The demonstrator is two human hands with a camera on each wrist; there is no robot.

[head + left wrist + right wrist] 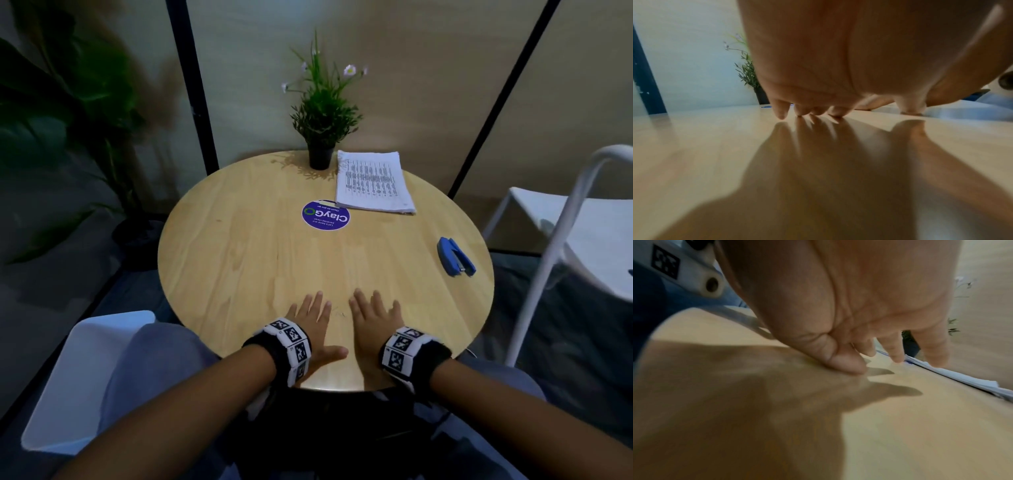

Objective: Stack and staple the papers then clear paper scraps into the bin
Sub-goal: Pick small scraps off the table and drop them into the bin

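A stack of printed white papers lies at the far right of the round wooden table, beside a potted plant. A blue stapler sits near the table's right edge. My left hand and right hand lie flat, palms down, side by side at the near edge, fingers straight and holding nothing. The left wrist view shows the left hand's fingertips touching the wood. In the right wrist view, the right hand's fingers hover low over the table, with the papers' edge beyond. No paper scraps are visible.
A small potted plant stands at the table's far edge. A round blue sticker is at mid-table. A white bin sits on the floor at my left, a white chair at the right, a large leafy plant far left.
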